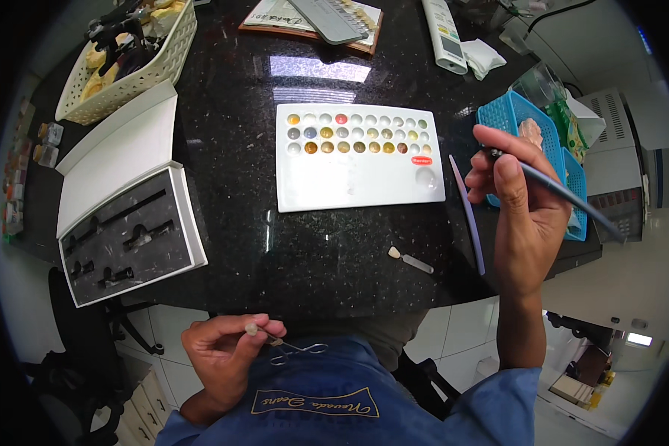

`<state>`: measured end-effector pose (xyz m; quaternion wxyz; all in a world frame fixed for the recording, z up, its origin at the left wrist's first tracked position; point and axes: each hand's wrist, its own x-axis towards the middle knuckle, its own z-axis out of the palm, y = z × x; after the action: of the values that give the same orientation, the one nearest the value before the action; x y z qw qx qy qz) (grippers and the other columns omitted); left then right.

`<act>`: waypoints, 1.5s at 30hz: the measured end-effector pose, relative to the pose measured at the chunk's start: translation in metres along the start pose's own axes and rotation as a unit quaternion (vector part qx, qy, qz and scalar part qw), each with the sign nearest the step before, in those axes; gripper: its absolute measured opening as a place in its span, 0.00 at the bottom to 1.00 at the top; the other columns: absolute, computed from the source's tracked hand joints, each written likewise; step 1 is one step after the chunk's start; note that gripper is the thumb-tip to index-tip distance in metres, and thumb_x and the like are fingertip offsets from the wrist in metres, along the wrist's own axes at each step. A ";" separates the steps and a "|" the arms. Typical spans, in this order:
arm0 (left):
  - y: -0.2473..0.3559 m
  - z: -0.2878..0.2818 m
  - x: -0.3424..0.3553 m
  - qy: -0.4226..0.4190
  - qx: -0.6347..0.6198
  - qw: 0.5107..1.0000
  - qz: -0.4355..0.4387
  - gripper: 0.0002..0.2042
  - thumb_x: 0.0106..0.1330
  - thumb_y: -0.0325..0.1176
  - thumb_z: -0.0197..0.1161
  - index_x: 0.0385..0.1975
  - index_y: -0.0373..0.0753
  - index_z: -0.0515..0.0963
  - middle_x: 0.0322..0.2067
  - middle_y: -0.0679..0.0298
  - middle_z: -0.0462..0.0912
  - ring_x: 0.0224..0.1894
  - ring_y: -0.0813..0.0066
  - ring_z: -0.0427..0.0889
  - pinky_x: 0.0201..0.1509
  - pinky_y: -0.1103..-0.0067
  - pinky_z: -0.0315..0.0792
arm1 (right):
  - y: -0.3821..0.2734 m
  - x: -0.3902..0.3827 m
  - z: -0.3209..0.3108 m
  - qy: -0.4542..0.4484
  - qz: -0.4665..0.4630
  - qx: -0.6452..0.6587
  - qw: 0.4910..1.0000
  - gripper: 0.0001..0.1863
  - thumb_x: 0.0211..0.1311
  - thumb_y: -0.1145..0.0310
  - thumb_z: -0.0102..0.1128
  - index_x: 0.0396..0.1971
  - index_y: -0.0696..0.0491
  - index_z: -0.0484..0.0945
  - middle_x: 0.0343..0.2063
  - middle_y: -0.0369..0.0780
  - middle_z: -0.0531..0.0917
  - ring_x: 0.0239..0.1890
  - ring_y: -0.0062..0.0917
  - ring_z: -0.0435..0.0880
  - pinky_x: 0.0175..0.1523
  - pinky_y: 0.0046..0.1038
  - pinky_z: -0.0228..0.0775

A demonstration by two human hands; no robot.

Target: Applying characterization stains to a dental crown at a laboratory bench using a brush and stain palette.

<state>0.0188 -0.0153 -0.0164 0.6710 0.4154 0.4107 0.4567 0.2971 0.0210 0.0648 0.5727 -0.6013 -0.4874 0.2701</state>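
Note:
Low on the left, my left hand (217,360) grips a pair of scissor-handled forceps (308,348) near its jaws, its ring handles pointing right. A small pale piece (251,328) shows at the fingertips; I cannot make out its kind. To the right, my raised right hand (531,238) is closed round a slim blue-grey brush (572,198), its dark tip at the fingers. Between and beyond the hands lies a white ceramic palette (349,184) with rows of wells holding coloured pastes. A tooth shade tab (415,262) lies near the table edge.
A slim purple-blue stick (468,223) lies right of the palette, beside blue baskets (509,111). At left an open white case (189,215) has dark foam; behind it stands a cream basket (126,89). A shade guide (331,22) and a white handheld device (446,41) lie at the back.

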 end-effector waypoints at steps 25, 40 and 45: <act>0.027 -0.019 0.002 -0.051 0.168 0.976 -0.130 0.14 0.57 0.40 0.63 0.31 0.32 0.79 0.26 0.53 0.82 0.29 0.68 0.82 0.37 0.75 0.77 | 0.036 0.032 0.005 -0.101 -0.084 -0.198 0.971 0.05 0.45 0.80 0.59 0.23 0.62 0.72 0.20 0.42 0.76 0.19 0.19 0.75 0.25 0.16 0.67; 0.038 -0.015 0.006 -0.055 0.184 0.965 -0.178 0.15 0.59 0.41 0.61 0.32 0.33 0.78 0.27 0.53 0.82 0.30 0.70 0.82 0.37 0.77 0.76 | 0.033 0.041 -0.001 -0.148 -0.017 -0.194 0.970 0.07 0.51 0.73 0.57 0.24 0.61 0.70 0.21 0.41 0.74 0.21 0.17 0.74 0.27 0.15 0.69; 0.041 -0.013 0.011 -0.065 0.194 0.961 -0.183 0.17 0.59 0.43 0.61 0.31 0.32 0.78 0.26 0.53 0.82 0.29 0.69 0.82 0.36 0.77 0.76 | 0.037 0.043 -0.001 -0.155 -0.013 -0.178 0.972 0.07 0.51 0.74 0.57 0.23 0.61 0.70 0.21 0.41 0.73 0.21 0.16 0.72 0.27 0.15 0.69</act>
<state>-0.0016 0.0074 0.0157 0.6749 0.4844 0.5159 0.2090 0.3244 0.0637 0.0397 0.3774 -0.6381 -0.6180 0.2615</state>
